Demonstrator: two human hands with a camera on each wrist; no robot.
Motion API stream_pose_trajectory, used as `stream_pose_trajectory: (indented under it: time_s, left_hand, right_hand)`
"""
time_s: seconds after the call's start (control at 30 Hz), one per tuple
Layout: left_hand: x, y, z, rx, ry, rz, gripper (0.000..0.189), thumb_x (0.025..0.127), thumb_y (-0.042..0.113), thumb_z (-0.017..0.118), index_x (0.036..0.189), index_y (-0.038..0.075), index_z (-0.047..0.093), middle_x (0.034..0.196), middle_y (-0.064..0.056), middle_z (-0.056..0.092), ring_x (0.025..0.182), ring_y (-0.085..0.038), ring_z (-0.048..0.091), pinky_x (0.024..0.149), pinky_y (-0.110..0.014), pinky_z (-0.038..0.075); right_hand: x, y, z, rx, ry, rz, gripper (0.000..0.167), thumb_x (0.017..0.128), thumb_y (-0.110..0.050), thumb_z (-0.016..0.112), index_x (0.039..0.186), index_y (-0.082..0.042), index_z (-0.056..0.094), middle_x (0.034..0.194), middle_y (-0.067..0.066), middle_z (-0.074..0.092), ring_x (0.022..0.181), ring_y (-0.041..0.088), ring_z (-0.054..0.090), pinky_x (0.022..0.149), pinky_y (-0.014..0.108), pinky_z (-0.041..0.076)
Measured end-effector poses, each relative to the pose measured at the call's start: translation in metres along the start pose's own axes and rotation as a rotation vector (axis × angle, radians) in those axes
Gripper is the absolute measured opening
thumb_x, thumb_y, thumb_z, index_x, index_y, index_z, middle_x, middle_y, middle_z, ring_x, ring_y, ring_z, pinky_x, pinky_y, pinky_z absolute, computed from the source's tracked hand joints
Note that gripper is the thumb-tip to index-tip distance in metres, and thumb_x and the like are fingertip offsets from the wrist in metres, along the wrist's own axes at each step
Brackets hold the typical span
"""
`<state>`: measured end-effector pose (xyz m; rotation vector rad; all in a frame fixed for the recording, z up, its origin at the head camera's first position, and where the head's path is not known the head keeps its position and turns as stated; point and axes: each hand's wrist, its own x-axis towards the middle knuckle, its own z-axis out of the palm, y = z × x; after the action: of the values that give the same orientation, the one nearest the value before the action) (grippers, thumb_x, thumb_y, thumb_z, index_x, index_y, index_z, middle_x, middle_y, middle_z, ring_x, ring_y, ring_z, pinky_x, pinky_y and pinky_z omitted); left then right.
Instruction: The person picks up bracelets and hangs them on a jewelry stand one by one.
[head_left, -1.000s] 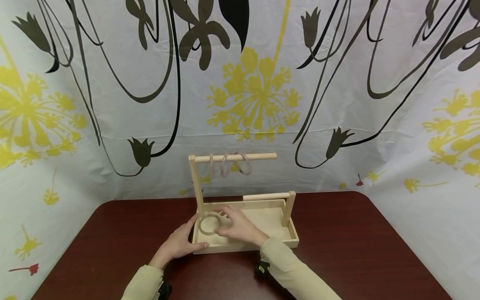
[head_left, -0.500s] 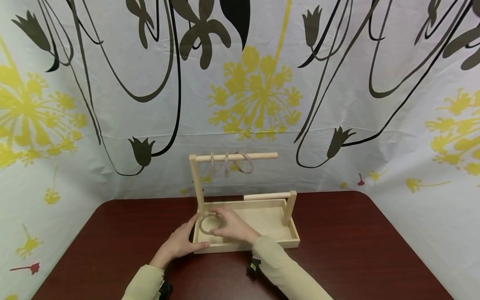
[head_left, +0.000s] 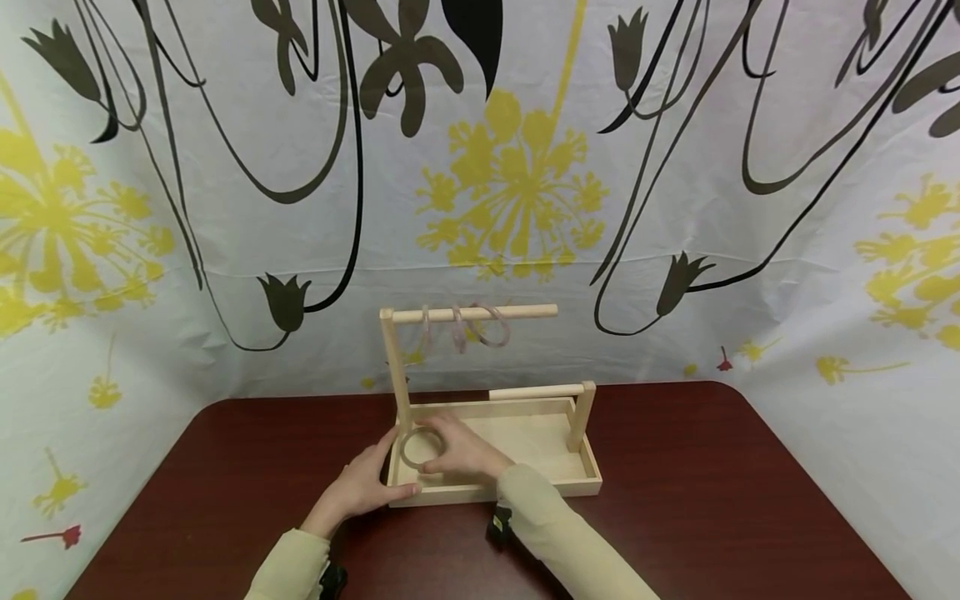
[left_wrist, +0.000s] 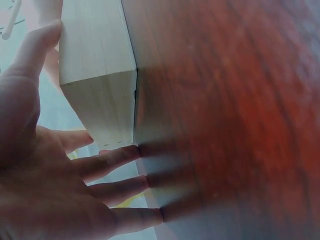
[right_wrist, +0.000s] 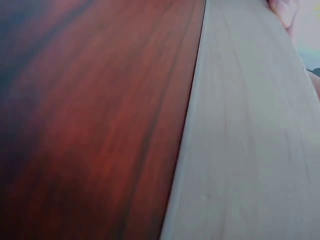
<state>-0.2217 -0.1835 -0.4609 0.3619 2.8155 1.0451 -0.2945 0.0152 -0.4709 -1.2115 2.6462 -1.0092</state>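
Observation:
My right hand (head_left: 463, 450) reaches into a shallow wooden tray (head_left: 525, 492) and grips a ring (head_left: 403, 452) at the tray's left end, thumb on the near side and fingers on the far side. My left hand (head_left: 356, 487) lies along the tray's left end, its thumb on the front wall. In the left wrist view its fingers (left_wrist: 122, 190) are straight and spread, tips touching the table beside the tray's corner. The right wrist view shows mainly the tray's front wall (right_wrist: 250, 125), with only a bit of fingertip (right_wrist: 284, 11) at the top.
Over the tray a wooden rod (head_left: 525, 312) on a tall left post (head_left: 395, 367) carries several pinkish rings (head_left: 458, 333). A lower rod (head_left: 532, 392) runs from a short right post (head_left: 581, 417). Dark red table (head_left: 712, 500) and patterned cloth (head_left: 645, 217) surround it.
My right hand has moved left and closed its thumb and fingers on the ring in the tray. The middle hanging ring has turned slightly. My left hand stays in place.

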Motion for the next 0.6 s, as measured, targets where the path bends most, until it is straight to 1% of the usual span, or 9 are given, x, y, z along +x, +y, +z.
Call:
stream_pose_trajectory:
  time_s: [0.1,0.23,0.37,0.47,0.53,0.6]
  left_hand:
    - [0.0003,0.0005,0.0004,0.002,0.010,0.010,0.102,0.078,0.041,0.080,0.152,0.000,0.025,0.135,-0.028,0.047,0.119,-0.046,0.047,0.091,-0.066,0.036]
    - [0.0006,0.0009,0.0007,0.003,0.015,0.012,0.102,0.077,0.042,0.081,0.152,0.000,0.026,0.133,-0.028,0.048,0.118,-0.046,0.048,0.091,-0.068,0.034]
    - [0.0008,-0.0001,0.0011,0.001,0.013,0.009,0.102,0.077,0.042,0.081,0.152,0.001,0.025,0.134,-0.028,0.048,0.119,-0.046,0.048,0.092,-0.069,0.033]
    - [0.0005,-0.0010,0.0007,-0.003,0.013,0.008,0.102,0.077,0.042,0.081,0.152,0.001,0.025,0.134,-0.028,0.047,0.119,-0.046,0.047,0.092,-0.070,0.032]
    - [0.0006,-0.0010,0.0003,-0.004,0.009,0.007,0.102,0.078,0.042,0.080,0.152,0.001,0.025,0.135,-0.028,0.047,0.120,-0.046,0.047,0.092,-0.070,0.032]
    - [0.0010,-0.0004,-0.0001,-0.004,0.006,0.005,0.102,0.078,0.042,0.080,0.152,0.000,0.025,0.135,-0.028,0.047,0.120,-0.046,0.046,0.092,-0.070,0.032]
  right_hand:
    - [0.0015,0.0005,-0.0006,-0.005,-0.039,0.024,0.072,0.073,-0.015,0.081,0.135,0.004,0.050,0.135,0.018,0.051,0.125,0.029,0.046,0.102,0.039,0.037]
    - [0.0036,0.0002,-0.0006,-0.005,-0.058,0.048,0.073,0.071,-0.013,0.081,0.136,0.002,0.050,0.137,0.017,0.049,0.127,0.030,0.043,0.104,0.039,0.035]
    - [0.0060,0.0010,0.0010,0.008,-0.073,0.008,0.071,0.070,-0.009,0.082,0.134,0.002,0.052,0.133,0.017,0.052,0.124,0.030,0.046,0.103,0.037,0.035]
    - [0.0073,0.0015,0.0028,-0.015,-0.085,-0.019,0.071,0.071,-0.008,0.082,0.134,0.001,0.052,0.132,0.016,0.053,0.124,0.029,0.047,0.104,0.037,0.034]
    - [0.0076,0.0011,0.0035,-0.045,-0.084,-0.013,0.072,0.071,-0.010,0.082,0.135,0.000,0.051,0.134,0.015,0.052,0.125,0.029,0.045,0.105,0.037,0.033]
    - [0.0070,0.0002,0.0035,-0.061,-0.077,0.010,0.072,0.072,-0.011,0.081,0.137,0.000,0.050,0.136,0.015,0.051,0.128,0.030,0.043,0.106,0.040,0.032]
